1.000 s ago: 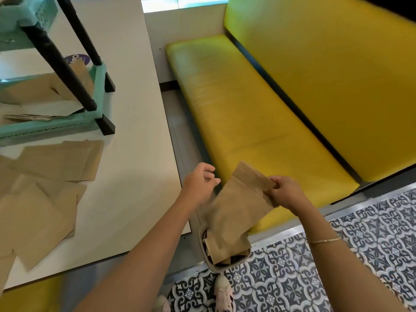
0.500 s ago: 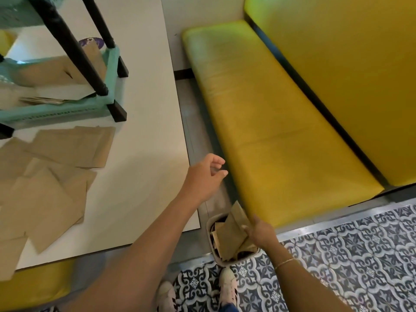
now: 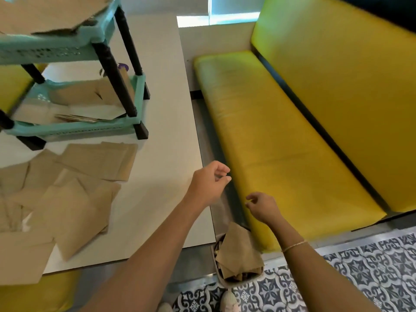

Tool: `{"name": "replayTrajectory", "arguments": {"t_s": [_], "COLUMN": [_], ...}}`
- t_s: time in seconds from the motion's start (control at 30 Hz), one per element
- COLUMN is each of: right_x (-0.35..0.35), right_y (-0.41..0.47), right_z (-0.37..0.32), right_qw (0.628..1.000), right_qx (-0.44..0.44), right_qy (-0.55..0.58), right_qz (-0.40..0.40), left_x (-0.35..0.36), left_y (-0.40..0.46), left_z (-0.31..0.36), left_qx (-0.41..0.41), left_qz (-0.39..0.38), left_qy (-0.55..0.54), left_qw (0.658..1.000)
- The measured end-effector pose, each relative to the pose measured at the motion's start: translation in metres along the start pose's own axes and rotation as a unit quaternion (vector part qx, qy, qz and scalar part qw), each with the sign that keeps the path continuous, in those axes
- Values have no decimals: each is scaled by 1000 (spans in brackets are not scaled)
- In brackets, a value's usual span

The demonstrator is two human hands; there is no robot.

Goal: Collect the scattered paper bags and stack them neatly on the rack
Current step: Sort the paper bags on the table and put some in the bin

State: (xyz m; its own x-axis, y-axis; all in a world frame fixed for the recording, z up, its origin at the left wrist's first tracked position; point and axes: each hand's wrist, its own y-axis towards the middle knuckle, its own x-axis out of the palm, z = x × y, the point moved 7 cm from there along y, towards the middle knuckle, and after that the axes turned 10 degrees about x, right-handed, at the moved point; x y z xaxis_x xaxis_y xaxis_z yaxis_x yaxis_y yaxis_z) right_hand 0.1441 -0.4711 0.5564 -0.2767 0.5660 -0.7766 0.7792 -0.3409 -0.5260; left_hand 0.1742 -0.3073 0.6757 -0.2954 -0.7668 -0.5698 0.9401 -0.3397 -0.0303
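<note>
We observed the right hand (image 3: 262,207) empty, fingers loosely curled, above the gap between table (image 3: 162,131) and yellow bench (image 3: 281,140); the left hand (image 3: 210,182), likewise relaxed and holding nothing, hovered at the table's corner. Below the right hand, a crumpled paper bag (image 3: 239,251) protruded from a small bin (image 3: 217,272), whose interior was largely hidden. Scattered paper bags (image 3: 74,194) overlapped on the table, partly cut off at left. The teal rack (image 3: 74,129) held further bags, their number indistinct.
</note>
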Motion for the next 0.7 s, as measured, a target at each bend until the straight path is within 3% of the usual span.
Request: {"name": "replayTrajectory", "arguments": {"t_s": [0.23, 0.4, 0.6, 0.7], "right_x": [-40, -21, 34, 51], "right_y": [-28, -64, -79, -76], "right_z": [-126, -196, -256, -282], "right_qw": [985, 977, 986, 990], "right_qx": [-120, -187, -165, -141], "right_qy": [103, 87, 33, -2], "right_qz": [76, 62, -1, -3], "left_x": [-75, -136, -200, -219], "left_y": [-15, -41, -77, -89], "left_z": [-34, -84, -129, -150], "left_qx": [-53, -115, -228, -260], "left_qz": [78, 122, 146, 105], "left_qy": [47, 118, 223, 271], "left_qw": [994, 979, 937, 921]}}
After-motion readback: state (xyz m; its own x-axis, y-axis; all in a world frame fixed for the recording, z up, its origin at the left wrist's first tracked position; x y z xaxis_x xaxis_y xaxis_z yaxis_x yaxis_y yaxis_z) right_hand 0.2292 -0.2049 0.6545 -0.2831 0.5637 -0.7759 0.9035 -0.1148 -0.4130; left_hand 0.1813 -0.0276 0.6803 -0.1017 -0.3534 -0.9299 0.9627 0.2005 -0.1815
